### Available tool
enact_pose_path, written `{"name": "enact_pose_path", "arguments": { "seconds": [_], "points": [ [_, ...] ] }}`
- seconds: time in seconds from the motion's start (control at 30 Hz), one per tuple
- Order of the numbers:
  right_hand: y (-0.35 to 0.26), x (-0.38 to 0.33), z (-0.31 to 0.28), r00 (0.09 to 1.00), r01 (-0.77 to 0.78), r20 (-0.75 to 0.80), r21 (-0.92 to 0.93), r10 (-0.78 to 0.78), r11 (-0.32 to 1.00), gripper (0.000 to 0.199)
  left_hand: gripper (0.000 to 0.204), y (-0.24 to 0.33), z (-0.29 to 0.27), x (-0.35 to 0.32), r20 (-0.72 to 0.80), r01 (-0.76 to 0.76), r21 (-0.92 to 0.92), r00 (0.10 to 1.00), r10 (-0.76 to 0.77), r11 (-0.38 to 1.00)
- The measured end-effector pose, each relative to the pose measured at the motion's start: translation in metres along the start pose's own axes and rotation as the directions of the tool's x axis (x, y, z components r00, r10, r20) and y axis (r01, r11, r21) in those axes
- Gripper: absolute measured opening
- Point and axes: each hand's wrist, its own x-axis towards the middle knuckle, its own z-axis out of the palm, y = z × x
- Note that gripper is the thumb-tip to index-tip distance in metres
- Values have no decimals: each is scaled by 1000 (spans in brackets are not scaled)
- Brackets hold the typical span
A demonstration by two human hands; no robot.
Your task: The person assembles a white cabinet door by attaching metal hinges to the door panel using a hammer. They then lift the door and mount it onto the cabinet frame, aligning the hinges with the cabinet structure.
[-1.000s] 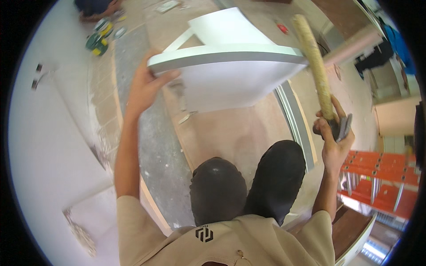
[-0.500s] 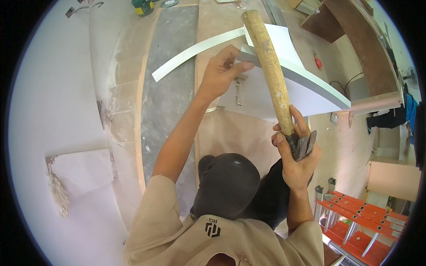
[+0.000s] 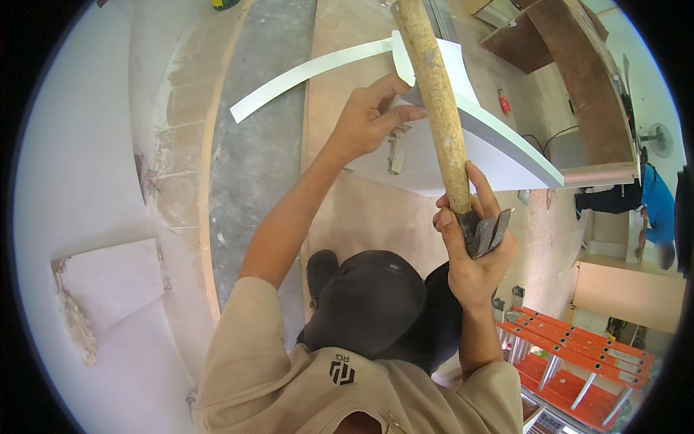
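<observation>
My right hand (image 3: 476, 260) is wrapped round the head end of a claw hammer (image 3: 439, 101), its wooden handle pointing up and away. The handle crosses in front of a white board (image 3: 434, 160) with a grey edge. At the board's near left corner, the thumb and fingers of my left hand (image 3: 363, 123) pinch the edge; the handle partly hides the spot beyond them. A long white strip (image 3: 311, 67) curves out leftward from behind that corner. Below my left fingers, a metal hinge (image 3: 395, 150) shows on the board's face.
An orange stepladder (image 3: 578, 347) lies at the lower right. Brown wooden cabinet parts (image 3: 607, 108) stand at the far right, near a red bottle (image 3: 504, 103) on the floor. A grey board (image 3: 253, 145) runs along the left. Another person's blue clothing (image 3: 658, 206) shows at the right edge.
The view has shifted slightly, moving the surroundings leftward. Near my left fingers, a white piece now stands up more visibly beside the handle. Both hands keep their holds.
</observation>
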Motion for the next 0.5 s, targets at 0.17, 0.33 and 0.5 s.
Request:
{"name": "enact_pose_path", "arguments": {
  "seconds": [0.17, 0.33, 0.5],
  "points": [
    [-27, 4, -1, 997, 59, -44, 63, -56, 996, 53, 17, 6, 1, 0, -36, 121, 39, 992, -119, 992],
    [-12, 1, -8, 976, 201, -90, 36, -197, 979, 54, 20, 2, 7, 1, -39, 39, 6, 998, -39, 999],
    [-17, 1, -9, 999, -38, 13, -59, 39, 998, 54, 19, 7, 4, -5, -45, 94, 132, 995, -88, 987]
  ]
}}
